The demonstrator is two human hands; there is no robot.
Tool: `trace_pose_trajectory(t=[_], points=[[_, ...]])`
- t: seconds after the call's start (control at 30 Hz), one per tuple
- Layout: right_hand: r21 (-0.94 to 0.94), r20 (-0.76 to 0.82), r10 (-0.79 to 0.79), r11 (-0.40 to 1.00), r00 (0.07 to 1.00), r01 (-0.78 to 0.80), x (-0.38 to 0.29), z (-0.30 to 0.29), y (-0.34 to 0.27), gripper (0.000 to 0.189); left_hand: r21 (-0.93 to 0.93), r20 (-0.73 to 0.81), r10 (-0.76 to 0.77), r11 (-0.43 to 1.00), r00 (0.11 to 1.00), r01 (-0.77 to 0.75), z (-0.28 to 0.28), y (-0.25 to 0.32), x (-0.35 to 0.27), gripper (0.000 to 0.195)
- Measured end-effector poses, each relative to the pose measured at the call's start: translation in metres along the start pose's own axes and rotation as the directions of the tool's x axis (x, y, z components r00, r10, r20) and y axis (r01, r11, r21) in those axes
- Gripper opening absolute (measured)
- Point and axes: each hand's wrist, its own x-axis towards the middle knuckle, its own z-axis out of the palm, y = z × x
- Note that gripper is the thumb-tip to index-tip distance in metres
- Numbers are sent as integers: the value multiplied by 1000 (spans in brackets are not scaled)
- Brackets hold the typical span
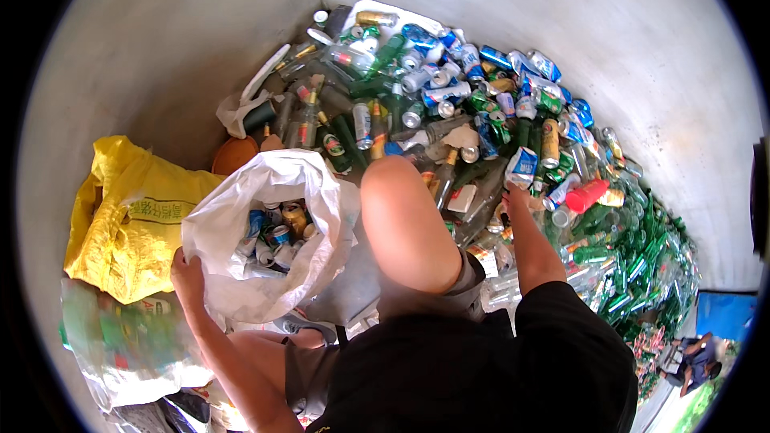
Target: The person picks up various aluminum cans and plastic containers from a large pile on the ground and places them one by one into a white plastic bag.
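Observation:
A white woven plastic sack [271,310] stands open-mouthed to the left of my knee, with crushed drink cans [281,234] inside. My left hand [187,270] grips the left side of its rim. At the right, my right hand [516,195] reaches into the heap and touches the lower end of a crumpled blue and white can [521,166]; whether the fingers are closed on it cannot be told. Green glass bottles [524,132] and a gold can [550,143] lie around that hand. A red plastic container [588,195] is to its right.
A heap of glass bottles [637,264] and cans spreads along the pale wall [674,102]. A yellow woven sack [144,210] and a clear bag of plastic bottles [132,337] stand at the left. Another person [695,364] is far off at lower right.

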Motion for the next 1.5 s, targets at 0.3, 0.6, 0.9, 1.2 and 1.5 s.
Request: trace_pose_trajectory(t=[0.3,0.6,0.9,1.2,1.5], points=[[63,-144,-147,986,979,157,6,-17,4,44,25,-42,37,999,998,-36,13,17,0,41],[140,75,-450,888,890,438,-49,-20,-103,44,164,143,-18,986,990,-6,-11,57,28,66],[41,773,-579,452,258,891,-393,124,-288,41,178,-71,36,984,997,-22,7,47,20,42],[-11,904,427,-30,23,999,-527,284,-161,56,77,-22,265,962,964,-263,-39,50,-24,23],[223,964,183,-174,-191,959,-564,304,-66,48,-63,185,297,955,937,-290,-66,41,-61,18]])
